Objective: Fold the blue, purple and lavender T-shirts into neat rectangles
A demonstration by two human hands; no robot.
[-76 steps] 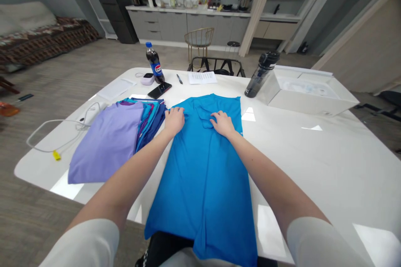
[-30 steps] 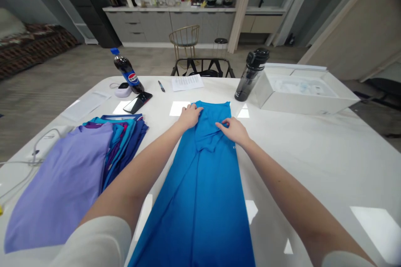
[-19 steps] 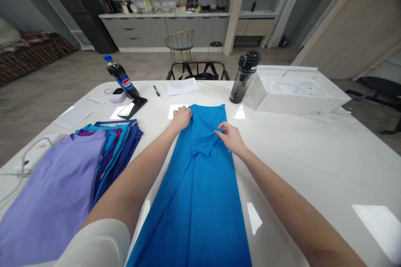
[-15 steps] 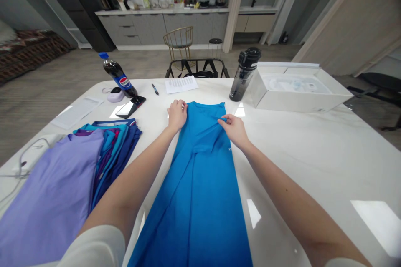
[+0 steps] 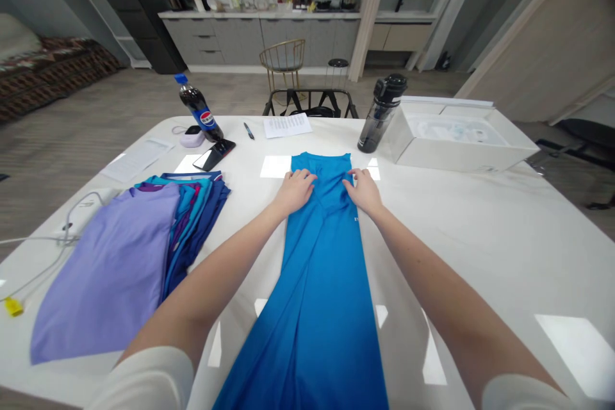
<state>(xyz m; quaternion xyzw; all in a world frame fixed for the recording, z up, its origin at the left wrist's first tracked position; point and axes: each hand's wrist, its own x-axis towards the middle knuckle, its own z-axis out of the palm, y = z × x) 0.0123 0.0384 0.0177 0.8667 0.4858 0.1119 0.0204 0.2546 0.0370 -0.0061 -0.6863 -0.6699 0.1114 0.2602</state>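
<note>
A bright blue shirt (image 5: 331, 282) lies lengthwise on the white table (image 5: 480, 237), folded into a long narrow shape with its neckline at the far end. Creases gather below the collar. My left hand (image 5: 295, 192) rests on the upper left of the cloth, fingers stretched over it. At the upper right edge is my right hand (image 5: 365, 192), thumb and forefinger apart and touching the fabric. To the left, a lavender shirt (image 5: 110, 269) lies on top of a stack of folded clothes (image 5: 202, 224) in blue, teal and purple.
Behind the clothes stand a cola bottle (image 5: 199, 109), a phone (image 5: 214, 155) and an earbud case (image 5: 192, 138). A pen (image 5: 248, 131) and printed paper (image 5: 287, 126) lie at the far edge. A dark tumbler (image 5: 382, 115) stands beside a white box (image 5: 446, 150). A power strip (image 5: 84, 211) trails cables.
My left hand has moved right from the shirt's left edge onto the cloth. My right hand has loosened its pinch on the fabric. The view has shifted slightly.
</note>
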